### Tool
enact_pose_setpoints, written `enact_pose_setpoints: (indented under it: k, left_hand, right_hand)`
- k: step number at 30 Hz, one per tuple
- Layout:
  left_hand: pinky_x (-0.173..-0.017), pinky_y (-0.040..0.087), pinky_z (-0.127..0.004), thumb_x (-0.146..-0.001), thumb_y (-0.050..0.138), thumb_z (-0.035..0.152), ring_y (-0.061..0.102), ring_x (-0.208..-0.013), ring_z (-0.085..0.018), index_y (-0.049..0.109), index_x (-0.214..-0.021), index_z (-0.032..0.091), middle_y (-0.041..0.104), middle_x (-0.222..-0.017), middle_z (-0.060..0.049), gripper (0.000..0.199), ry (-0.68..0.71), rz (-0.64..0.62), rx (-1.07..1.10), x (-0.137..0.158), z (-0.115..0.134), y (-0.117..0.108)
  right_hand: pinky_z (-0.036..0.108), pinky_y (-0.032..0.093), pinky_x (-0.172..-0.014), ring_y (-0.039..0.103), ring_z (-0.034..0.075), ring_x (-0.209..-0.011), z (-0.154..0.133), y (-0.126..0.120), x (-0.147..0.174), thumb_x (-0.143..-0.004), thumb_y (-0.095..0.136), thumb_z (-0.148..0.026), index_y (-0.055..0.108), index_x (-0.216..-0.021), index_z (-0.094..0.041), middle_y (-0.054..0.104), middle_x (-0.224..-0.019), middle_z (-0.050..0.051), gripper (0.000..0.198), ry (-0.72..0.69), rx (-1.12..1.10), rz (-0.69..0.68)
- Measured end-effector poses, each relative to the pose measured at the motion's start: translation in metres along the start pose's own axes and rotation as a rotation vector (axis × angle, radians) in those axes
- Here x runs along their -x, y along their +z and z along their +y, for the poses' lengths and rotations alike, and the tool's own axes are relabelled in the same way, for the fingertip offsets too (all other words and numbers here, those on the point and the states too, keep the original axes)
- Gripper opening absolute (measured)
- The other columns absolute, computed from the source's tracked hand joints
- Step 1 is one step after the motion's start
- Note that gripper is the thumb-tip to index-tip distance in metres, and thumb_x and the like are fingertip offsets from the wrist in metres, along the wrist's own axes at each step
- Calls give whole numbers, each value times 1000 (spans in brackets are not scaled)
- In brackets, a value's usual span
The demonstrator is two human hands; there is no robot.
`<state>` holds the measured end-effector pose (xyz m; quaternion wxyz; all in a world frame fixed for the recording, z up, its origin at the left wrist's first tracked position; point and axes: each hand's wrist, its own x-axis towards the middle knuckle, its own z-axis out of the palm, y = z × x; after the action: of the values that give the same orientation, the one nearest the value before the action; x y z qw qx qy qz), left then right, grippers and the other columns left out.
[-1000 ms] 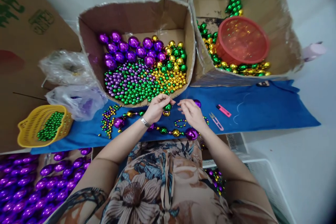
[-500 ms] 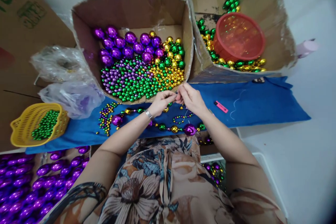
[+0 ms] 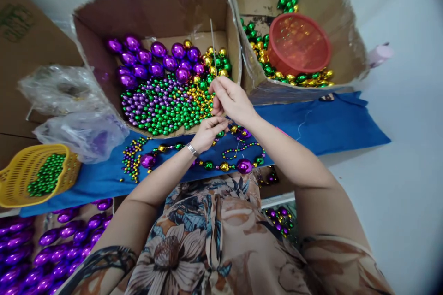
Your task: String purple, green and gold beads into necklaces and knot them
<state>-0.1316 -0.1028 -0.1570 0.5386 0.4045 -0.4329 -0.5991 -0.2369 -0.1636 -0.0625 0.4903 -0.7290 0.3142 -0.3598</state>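
My right hand (image 3: pixel 231 99) is raised at the front edge of the left cardboard box, its fingers pinched on a thin pale strand (image 3: pixel 212 46) that sticks up almost straight over the beads. Just below it, my left hand (image 3: pixel 209 133) has thumb and forefinger pressed together; what lies between them is too small to make out. Under and beside the hands, a bead garland (image 3: pixel 224 166) in purple, green and gold curves over the blue cloth (image 3: pixel 332 124). Within its curve lies a strand of small beads (image 3: pixel 256 144).
Ahead, the left box (image 3: pixel 155 7) holds loose purple, green and gold beads. A red tub (image 3: pixel 299 44) sits on beads in the right box (image 3: pixel 341 32). Small beads (image 3: pixel 133 159) lie loose on the cloth, near a yellow basket (image 3: pixel 15 168) and plastic bags (image 3: pixel 83 131). Large purple beads (image 3: pixel 58 253) are lower left.
My right hand has risen away from my left hand, and the pale strand now stands out above it. My left hand stays low and pinched. The whole view has shifted slightly.
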Motion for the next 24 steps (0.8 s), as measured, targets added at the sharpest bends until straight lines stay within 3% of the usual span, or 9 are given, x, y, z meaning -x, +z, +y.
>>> enact_pose_setpoints:
  k: [10,17,24]
  left_hand:
    - [-69,49,-28,-72,80,45,63,-68,-14,74,-73,18,70,-68,-3,28,105,53,-36,-1,11,-2]
    - [-71,51,-29,-73,79,45,62,-64,-13,77,-82,19,70,-67,-3,28,78,28,29,7,11,-8]
    - [-75,51,-30,-77,75,44,67,-76,-18,77,-78,18,73,-74,-6,26,94,-80,-250,12,16,-20]
  right_hand:
    - [12,44,-49,55,3,-51,-55,9,-20,-96,33,-59,50,-95,-16,50,-59,-8,47,-147,8,-1]
    - [9,42,-57,56,1,-56,-47,9,-37,-97,27,-61,50,-100,-16,52,-62,-8,50,-169,135,116]
    - [11,44,-65,62,0,-59,-58,24,-53,-99,17,-54,52,-103,-13,49,-62,-10,54,-261,189,144]
